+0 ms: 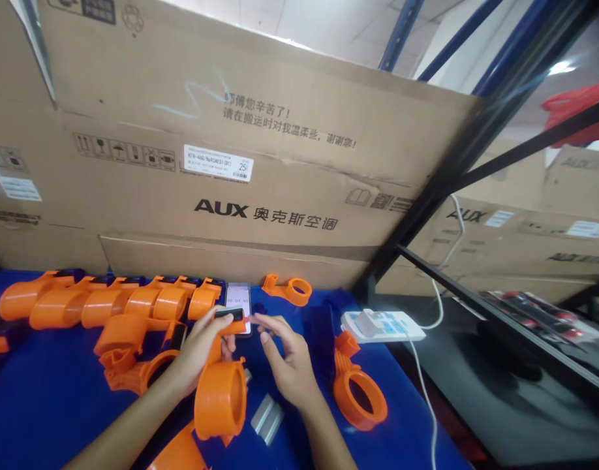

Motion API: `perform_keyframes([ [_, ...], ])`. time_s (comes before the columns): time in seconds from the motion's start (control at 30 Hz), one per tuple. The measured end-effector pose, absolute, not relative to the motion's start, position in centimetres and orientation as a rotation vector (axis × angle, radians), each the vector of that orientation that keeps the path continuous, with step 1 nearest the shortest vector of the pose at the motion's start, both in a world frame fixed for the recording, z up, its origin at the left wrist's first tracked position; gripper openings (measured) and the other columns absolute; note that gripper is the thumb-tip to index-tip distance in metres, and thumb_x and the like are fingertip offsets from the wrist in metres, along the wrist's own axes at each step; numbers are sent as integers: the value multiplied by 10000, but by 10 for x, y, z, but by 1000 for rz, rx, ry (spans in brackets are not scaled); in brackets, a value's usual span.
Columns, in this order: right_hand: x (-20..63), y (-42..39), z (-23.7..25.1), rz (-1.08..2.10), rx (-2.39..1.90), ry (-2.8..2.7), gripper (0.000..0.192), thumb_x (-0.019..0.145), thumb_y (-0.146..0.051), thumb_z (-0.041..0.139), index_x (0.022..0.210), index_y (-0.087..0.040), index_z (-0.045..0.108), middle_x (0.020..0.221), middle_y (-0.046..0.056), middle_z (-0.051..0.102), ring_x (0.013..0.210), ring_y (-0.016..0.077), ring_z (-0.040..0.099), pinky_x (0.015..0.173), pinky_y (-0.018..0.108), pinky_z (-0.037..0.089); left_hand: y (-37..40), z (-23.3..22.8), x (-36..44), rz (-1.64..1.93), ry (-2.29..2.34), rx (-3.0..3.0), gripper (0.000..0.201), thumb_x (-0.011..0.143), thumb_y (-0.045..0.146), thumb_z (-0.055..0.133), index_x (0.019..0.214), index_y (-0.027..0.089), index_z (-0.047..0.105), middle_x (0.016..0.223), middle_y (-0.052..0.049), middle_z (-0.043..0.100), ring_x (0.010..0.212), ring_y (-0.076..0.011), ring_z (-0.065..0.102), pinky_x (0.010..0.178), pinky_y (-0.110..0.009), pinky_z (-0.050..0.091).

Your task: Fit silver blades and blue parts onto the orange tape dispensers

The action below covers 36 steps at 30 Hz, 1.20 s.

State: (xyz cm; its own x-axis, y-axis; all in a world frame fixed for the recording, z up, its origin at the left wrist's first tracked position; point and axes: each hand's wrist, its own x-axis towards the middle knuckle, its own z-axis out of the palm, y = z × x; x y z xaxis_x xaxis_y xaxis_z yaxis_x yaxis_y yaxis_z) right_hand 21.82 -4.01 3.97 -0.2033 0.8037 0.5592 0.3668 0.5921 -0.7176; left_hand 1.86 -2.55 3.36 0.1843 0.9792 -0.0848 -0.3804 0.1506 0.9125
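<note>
1. Your left hand (pixel 199 349) holds an orange plastic housing (pixel 220 398) upright over the blue worktop (pixel 49 391). Its wide round opening faces you and its narrow neck points up into the hand.
2. The grip of your left hand is pinching: thumb and fingers are closed on the top of the housing, where a small black part (pixel 230 314) sits at the neck.
3. Your right hand (pixel 284 362) hovers just beside the housing, to its right. Its grip is spread: the fingers are loosely extended, with the fingertips (pixel 260 320) reaching toward the black part. No object is held in this hand.
4. A phone (pixel 238 301) lies flat on the worktop directly behind both hands, with a timer readout lit on its screen.
5. A small grey metal piece (pixel 267 419) lies on the worktop just below your right wrist, near the housing.
6. A row of matching orange housings (pixel 108 303) lies along the back left of the worktop, and further ones (pixel 133 369) lie below it, beside your left forearm.
7. One orange ring clamp (pixel 358 395) lies to the right of your right hand, and another orange piece (pixel 290 289) lies behind the phone.
8. A white power strip (pixel 382 325) with a white cable (pixel 424 391) sits at the right edge of the worktop.
9. A large cardboard carton (pixel 231 163) printed "AUX" stands behind the worktop.
</note>
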Motion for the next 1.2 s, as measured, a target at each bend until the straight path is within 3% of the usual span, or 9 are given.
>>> perform_keyframes([
  [0.2, 231, -37, 41, 436, -1243, -2091, 183, 912, -193, 683, 1076, -261, 729, 1154, 69, 699, 1142, 287, 579, 1007, 495, 430, -23, 43, 14, 1199, 832, 695, 264, 817, 421, 756, 782, 196, 621, 588, 11, 639, 486, -120, 568, 528, -223, 499],
  [0.37, 220, -47, 45, 639, -1149, -2423, 271, 789, -281, 820, 1043, -270, 726, 1246, 47, 579, 1193, 279, 504, 1039, 473, 373, -18, 43, 5, 1143, 797, 604, 330, 838, 469, 708, 684, 192, 619, 556, -14, 627, 466, -136, 582, 519, -241, 517],
  [0.47, 219, -50, 50, 700, -1140, -2468, 439, 748, -386, 855, 1141, -280, 690, 1245, 48, 549, 1162, 279, 490, 1027, 455, 371, -15, 41, 1, 1150, 786, 526, 308, 827, 483, 720, 712, 214, 624, 542, -1, 618, 433, -145, 571, 495, -262, 521],
  [0.57, 233, -48, 53, 594, -1350, -2391, 489, 773, -239, 764, 1239, -290, 625, 1252, 57, 543, 1141, 285, 476, 1012, 473, 355, -14, 40, -1, 1128, 763, 500, 285, 819, 474, 730, 745, 217, 634, 554, -3, 625, 434, -152, 580, 476, -266, 516],
  [0.67, 256, -45, 53, 463, -1561, -2291, 493, 739, -100, 655, 1199, -271, 614, 1209, 56, 556, 1110, 275, 475, 992, 457, 351, -13, 39, -2, 1107, 744, 492, 279, 821, 467, 731, 761, 209, 645, 574, -12, 636, 454, -157, 599, 483, -268, 525],
  [0.83, 271, -43, 42, 428, -1773, -2302, 416, 781, -213, 716, 1187, -276, 649, 1186, 77, 579, 1091, 300, 484, 941, 455, 348, -11, 37, -2, 1120, 773, 500, 269, 825, 453, 735, 761, 201, 662, 569, -16, 640, 456, -154, 597, 491, -266, 535],
  [1.0, 259, -35, 34, 380, -1695, -2347, 99, 891, -183, 636, 963, -228, 688, 1064, 71, 625, 1031, 262, 519, 879, 392, 351, -13, 40, 0, 1133, 792, 549, 296, 836, 460, 730, 738, 188, 666, 568, -19, 635, 466, -142, 590, 502, -250, 532],
  [1.1, 254, -32, 35, 346, -1620, -2344, 130, 904, -115, 581, 889, -213, 664, 967, 60, 631, 957, 238, 536, 830, 360, 361, -17, 44, 3, 1145, 773, 613, 302, 862, 441, 705, 731, 173, 666, 575, -15, 629, 463, -124, 572, 490, -226, 508],
  [1.2, 255, -36, 39, 348, -1559, -2311, 123, 884, -135, 620, 952, -228, 660, 1008, 52, 638, 978, 245, 539, 851, 373, 370, -19, 49, 5, 1156, 761, 675, 327, 890, 433, 668, 713, 159, 665, 562, -21, 627, 450, -117, 559, 484, -216, 494],
])
